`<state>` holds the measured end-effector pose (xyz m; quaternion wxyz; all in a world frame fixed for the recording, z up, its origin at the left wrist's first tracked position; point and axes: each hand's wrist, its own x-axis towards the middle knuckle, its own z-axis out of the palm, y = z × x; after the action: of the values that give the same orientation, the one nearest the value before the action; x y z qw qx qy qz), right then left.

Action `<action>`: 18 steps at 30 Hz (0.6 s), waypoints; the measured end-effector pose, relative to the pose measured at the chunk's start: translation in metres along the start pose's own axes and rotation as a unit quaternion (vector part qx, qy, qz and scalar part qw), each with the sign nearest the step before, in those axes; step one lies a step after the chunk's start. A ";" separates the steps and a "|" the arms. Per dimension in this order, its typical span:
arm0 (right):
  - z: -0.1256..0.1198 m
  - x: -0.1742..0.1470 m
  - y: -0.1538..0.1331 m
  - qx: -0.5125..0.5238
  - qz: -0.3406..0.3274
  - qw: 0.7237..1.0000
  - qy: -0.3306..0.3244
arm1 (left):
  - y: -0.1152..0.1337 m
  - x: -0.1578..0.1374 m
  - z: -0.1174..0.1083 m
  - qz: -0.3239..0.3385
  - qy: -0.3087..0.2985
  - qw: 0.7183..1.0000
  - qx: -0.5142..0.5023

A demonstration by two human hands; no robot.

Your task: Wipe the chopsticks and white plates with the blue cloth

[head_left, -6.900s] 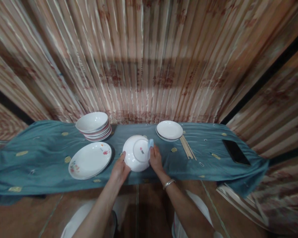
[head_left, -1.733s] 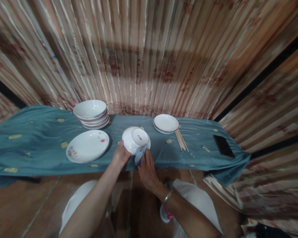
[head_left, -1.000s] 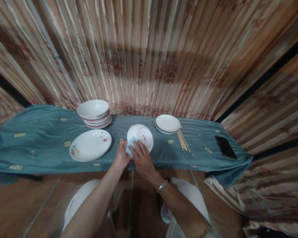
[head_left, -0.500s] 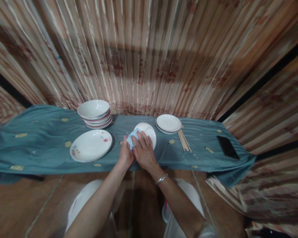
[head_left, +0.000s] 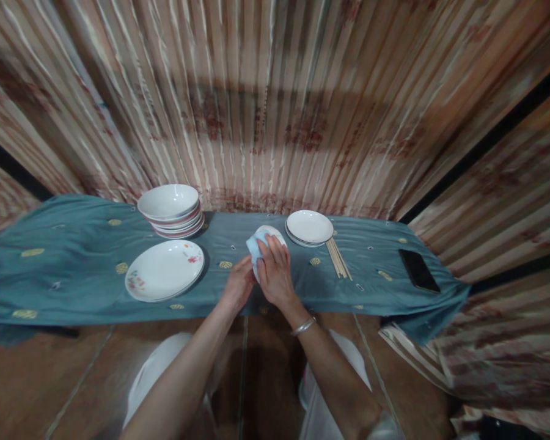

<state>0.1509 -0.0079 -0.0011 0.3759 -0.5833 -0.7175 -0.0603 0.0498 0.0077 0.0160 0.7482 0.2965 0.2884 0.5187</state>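
A small white plate (head_left: pixel 278 233) is held tilted over the front of the table. My left hand (head_left: pixel 239 283) grips its near left edge, with the fingertips partly hidden behind it. My right hand (head_left: pixel 276 274), a silver bangle on its wrist, presses a light blue cloth (head_left: pixel 255 245) against the plate. Most of the plate's face is covered by the cloth and the fingers. To the right of my hands, white plates with dark rims (head_left: pixel 310 227) are stacked, and wooden chopsticks (head_left: pixel 339 259) lie beside them.
Left on the teal tablecloth (head_left: pixel 82 256) are a stack of bowls (head_left: pixel 168 202) and oval flowered plates (head_left: pixel 165 270). A black phone (head_left: pixel 418 271) lies near the right end. Striped curtains (head_left: pixel 266 122) hang right behind the table.
The plate has turned and tilted more steeply, showing less of its face. My right hand and the cloth have shifted slightly right across it. The view has moved a little.
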 end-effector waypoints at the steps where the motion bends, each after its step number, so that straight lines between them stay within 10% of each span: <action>1: -0.001 0.000 0.002 0.006 -0.002 1.000 0.000 | 0.000 -0.001 0.001 -0.002 -0.005 1.000 0.007; 18: -0.035 0.025 0.047 0.195 0.092 0.975 0.057 | -0.007 -0.016 0.004 -0.076 -0.031 0.994 0.070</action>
<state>0.2081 0.0086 0.0223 0.5263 -0.5584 -0.6359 0.0824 0.0522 -0.0103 0.0152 0.7712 0.3415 0.3229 0.4293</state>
